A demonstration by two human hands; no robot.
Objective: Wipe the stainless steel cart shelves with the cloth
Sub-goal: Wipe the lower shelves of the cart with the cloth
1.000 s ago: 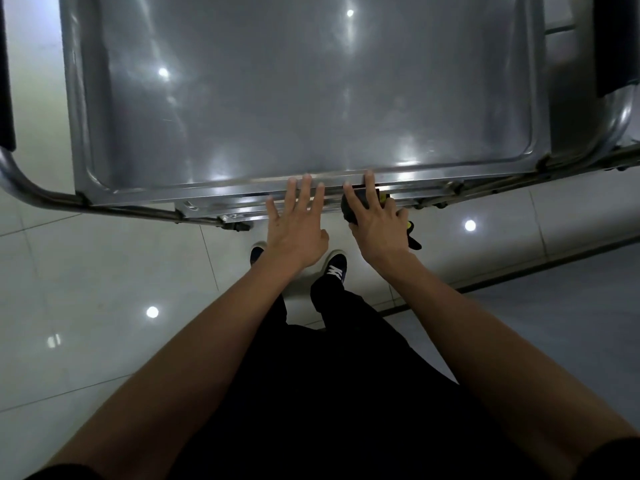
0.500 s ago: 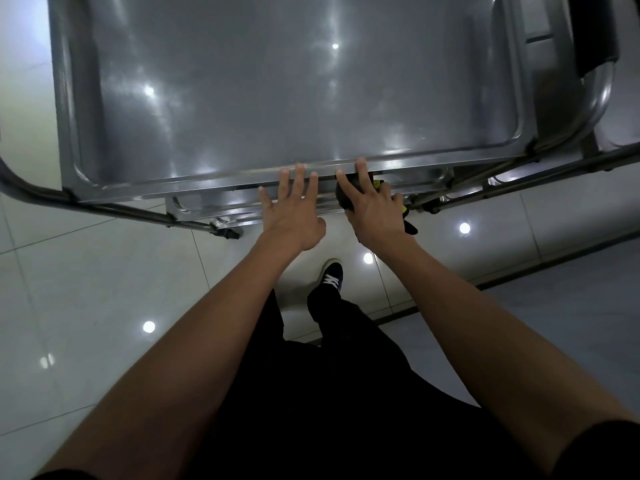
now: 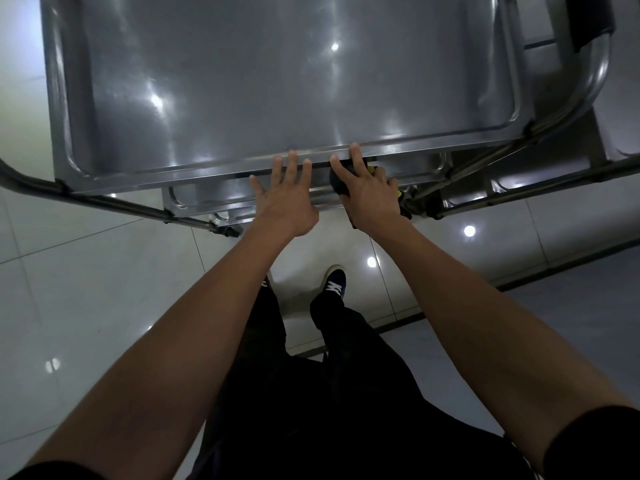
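Plainly, reading outward from the person to the cart:

Shoe (image 3: 334,287): on the pale floor tiles (image 3: 104,271), well short of the cart's near edge.

Left hand (image 3: 285,206): fingers straight and spread, holding nothing; the fingertips touch the near rim of the top shelf (image 3: 277,81).

Right hand (image 3: 369,199): just beside the left, fingers curled round the cloth (image 3: 337,181) and pressing it against the same rim from below.

Cloth: dark with a bit of yellow showing, bunched under the palm at the rim's underside. It looks soft and light, likely to crumple to any edge; a flat palm over the wad should guide it better than a fingertip pinch.

Cart (image 3: 588,81): polished steel, stiff, probably slippery under a cloth. I'd guess it rolls if pushed, so the free hand on the rim makes sense as a brace.

Lower shelves (image 3: 207,202): only their near lips show beneath the top shelf.
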